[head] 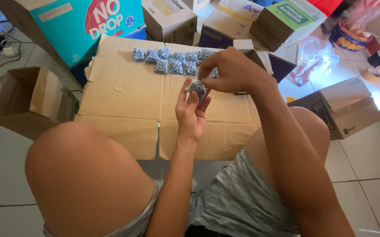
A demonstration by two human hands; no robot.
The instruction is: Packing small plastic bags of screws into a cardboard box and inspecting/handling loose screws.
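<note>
My left hand [191,115] is palm up over the flat cardboard sheet [124,105], fingers cupped under a small clear bag of grey screws [196,87]. My right hand [228,70] comes from the right and pinches the top of that same bag with thumb and fingertips. Farther back on the cardboard lie several more filled bags of screws [172,59] in two rows. My bare knees frame the sheet on both sides.
An open brown carton [30,98] stands on the tiled floor at the left. A teal box [82,24] and several other cartons crowd the back. A closed brown box [339,107] sits to the right, with clear plastic bags [317,55] behind it.
</note>
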